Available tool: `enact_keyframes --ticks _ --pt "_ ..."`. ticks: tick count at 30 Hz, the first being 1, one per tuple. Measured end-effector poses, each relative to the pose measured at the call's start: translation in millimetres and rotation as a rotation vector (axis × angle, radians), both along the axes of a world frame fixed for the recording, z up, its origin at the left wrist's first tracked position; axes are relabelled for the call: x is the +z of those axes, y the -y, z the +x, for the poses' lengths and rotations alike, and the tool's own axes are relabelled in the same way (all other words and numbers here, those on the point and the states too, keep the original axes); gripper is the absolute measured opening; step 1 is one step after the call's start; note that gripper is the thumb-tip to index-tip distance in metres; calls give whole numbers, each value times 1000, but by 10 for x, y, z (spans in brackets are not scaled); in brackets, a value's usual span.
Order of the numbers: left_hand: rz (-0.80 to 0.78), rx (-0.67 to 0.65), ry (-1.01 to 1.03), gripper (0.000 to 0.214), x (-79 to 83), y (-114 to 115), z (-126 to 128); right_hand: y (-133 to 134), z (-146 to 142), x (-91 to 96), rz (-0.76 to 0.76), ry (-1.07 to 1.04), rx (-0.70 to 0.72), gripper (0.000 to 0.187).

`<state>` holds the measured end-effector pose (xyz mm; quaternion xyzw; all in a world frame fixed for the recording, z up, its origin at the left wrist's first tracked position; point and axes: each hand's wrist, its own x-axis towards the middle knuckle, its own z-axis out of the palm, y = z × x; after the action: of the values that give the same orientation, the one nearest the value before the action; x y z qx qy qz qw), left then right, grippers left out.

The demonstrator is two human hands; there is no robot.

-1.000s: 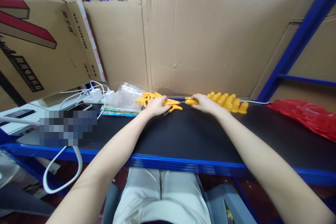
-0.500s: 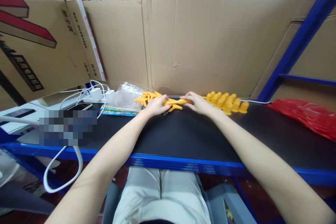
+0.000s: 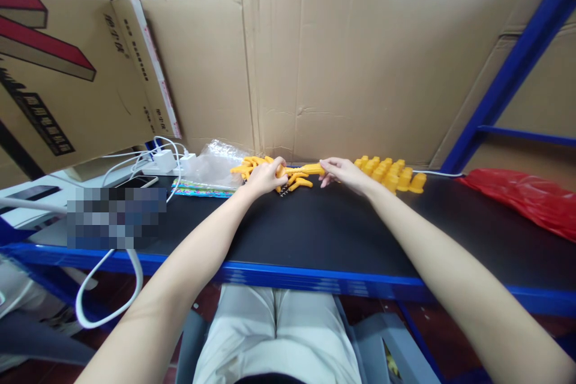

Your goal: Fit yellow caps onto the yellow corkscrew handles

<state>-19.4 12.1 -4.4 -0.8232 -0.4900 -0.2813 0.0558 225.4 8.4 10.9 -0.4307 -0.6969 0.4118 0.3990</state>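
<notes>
On the black shelf top [image 3: 315,228] lies a heap of long yellow plastic pieces [image 3: 252,165] with small metal springs among them. My left hand [image 3: 266,177] rests closed on that heap, gripping one yellow piece. My right hand [image 3: 342,171] pinches the other end of a yellow piece [image 3: 308,168] held level between both hands, just above the surface. To the right of my right hand stands a cluster of short yellow cap-like parts [image 3: 389,173].
A clear plastic bag [image 3: 216,163] and a colourful strip [image 3: 202,192] lie left of the heap. White chargers and cables [image 3: 166,162] and a phone [image 3: 139,182] sit farther left. A red plastic bag [image 3: 526,198] lies at right. A cardboard wall [image 3: 342,72] backs the shelf.
My right hand has moved left from the cap cluster toward my left hand. Both hands have lifted slightly and now hold one yellow piece between them.
</notes>
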Motion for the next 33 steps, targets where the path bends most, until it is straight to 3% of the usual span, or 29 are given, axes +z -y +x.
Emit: enact_keyframes --ticks 6,10,21,25,27,33 --pt "4 26 -11 31 10 -6 -8 -46 57 -51 -21 -43 136 57" --pt "30 26 -41 32 19 14 2 -56 77 -58 -21 -28 166 45" --pt "23 67 -40 32 19 23 28 -28 -69 -68 -220 55 -39 67" --pt "19 67 -28 32 10 7 18 -36 32 -47 -273 -28 71 47" --pt "15 65 -25 32 3 0 15 -36 75 -43 -227 -90 112 49" --pt "45 51 -8 31 -17 -10 15 -73 61 -83 -146 -174 93 35"
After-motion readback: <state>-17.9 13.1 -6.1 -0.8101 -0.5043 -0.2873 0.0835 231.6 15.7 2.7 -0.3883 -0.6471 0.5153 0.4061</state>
